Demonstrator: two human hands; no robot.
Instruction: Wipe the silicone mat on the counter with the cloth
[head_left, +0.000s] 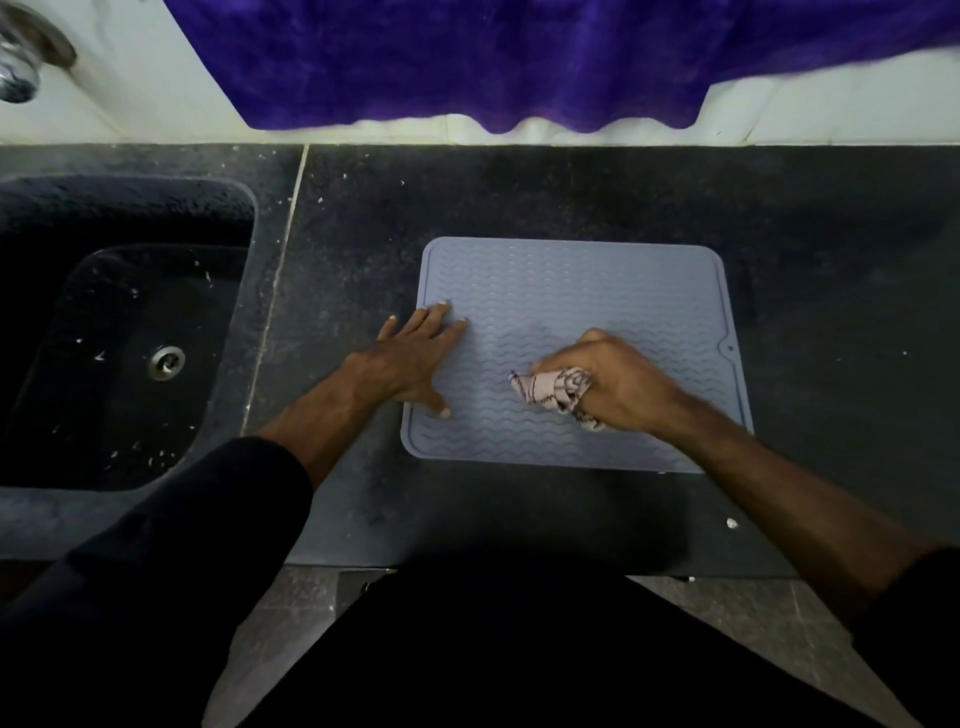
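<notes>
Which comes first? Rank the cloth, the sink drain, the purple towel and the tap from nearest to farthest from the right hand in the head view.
From the right hand:
1. Cloth, bunched in that hand on the mat.
2. Purple towel, hanging at the back, above the counter.
3. Sink drain, far left in the sink.
4. Tap, top-left corner.

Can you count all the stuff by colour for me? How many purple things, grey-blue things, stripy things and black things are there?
Purple: 1, the towel hanging behind the counter.
Grey-blue: 1, the silicone mat.
Stripy pale: 1, the cloth bunched in the right hand.
Black: 2, the counter and the sink.
Total: 5 things.
</notes>
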